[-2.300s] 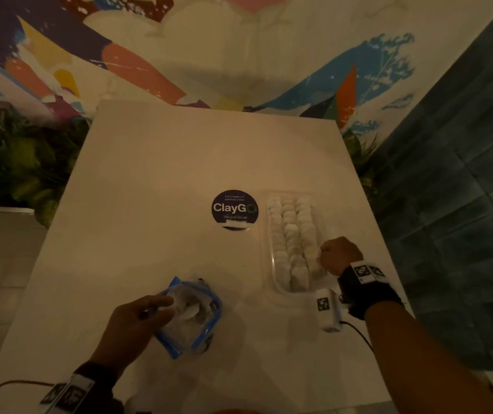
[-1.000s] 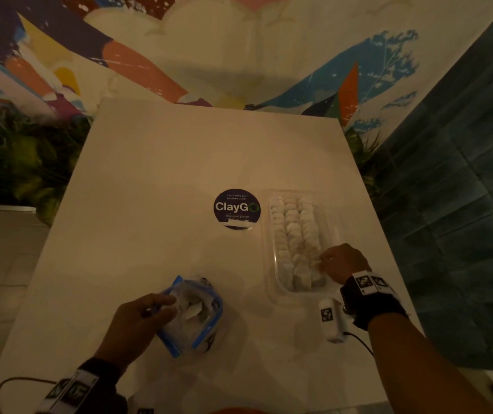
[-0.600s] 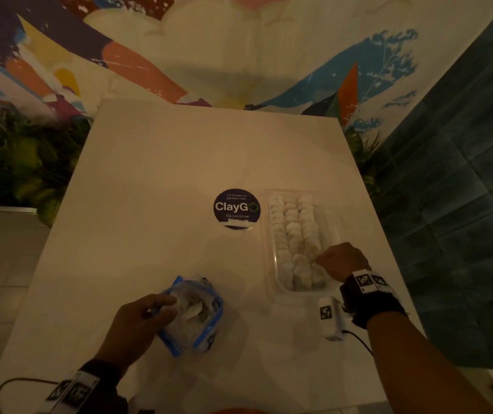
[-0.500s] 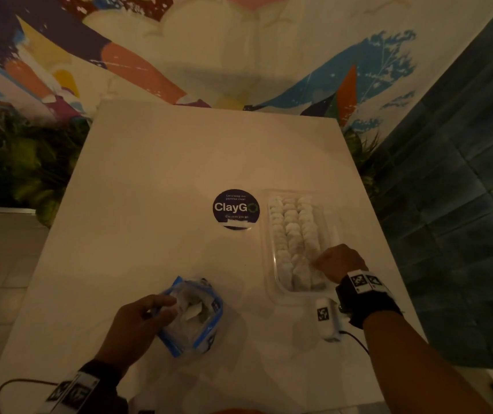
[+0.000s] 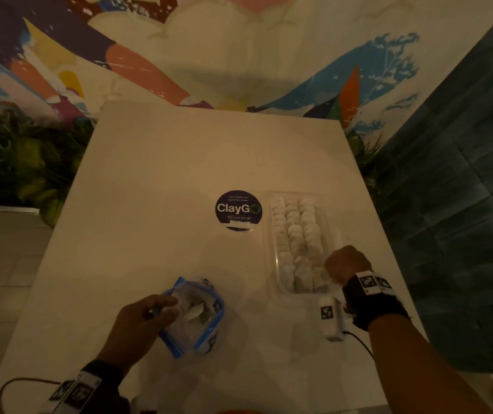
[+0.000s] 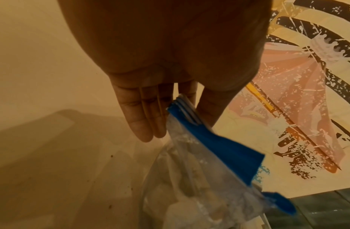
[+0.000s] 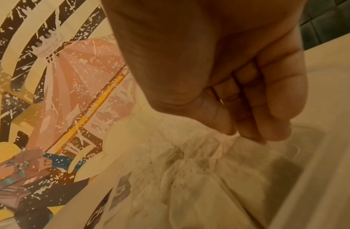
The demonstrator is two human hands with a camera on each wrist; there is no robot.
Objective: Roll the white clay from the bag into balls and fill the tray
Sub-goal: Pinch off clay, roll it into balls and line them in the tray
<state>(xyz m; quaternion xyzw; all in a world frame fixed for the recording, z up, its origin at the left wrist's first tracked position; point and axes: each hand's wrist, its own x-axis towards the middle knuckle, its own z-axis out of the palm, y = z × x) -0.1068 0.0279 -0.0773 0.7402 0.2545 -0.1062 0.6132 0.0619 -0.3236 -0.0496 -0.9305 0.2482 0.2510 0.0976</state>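
Observation:
A clear plastic tray point(image 5: 305, 296) lies right of the table's middle, packed with rows of white clay balls point(image 5: 296, 234). My right hand point(image 5: 328, 271) is at its near right corner. In the right wrist view the hand point(image 7: 246, 133) has thumb and curled fingertips bunched down on the clay point(image 7: 189, 178) by the tray wall point(image 7: 299, 162). A clear zip bag point(image 5: 197, 321) with a blue edge stands open near the front and holds white clay. My left hand point(image 5: 161, 306) pinches the bag point(image 6: 209, 178) at its blue rim between thumb and fingers point(image 6: 150, 124).
A round dark ClayGo sticker point(image 5: 238, 210) lies left of the tray. A white sensor box point(image 5: 330, 319) hangs at my right wrist, and a cable point(image 5: 15, 383) trails at the front left. Plants point(image 5: 15, 162) stand off the left edge and a dark tiled wall point(image 5: 463, 204) off the right.
My right hand has slid a little nearer along the tray's right side to the near corner. The left hand and the bag have stayed put.

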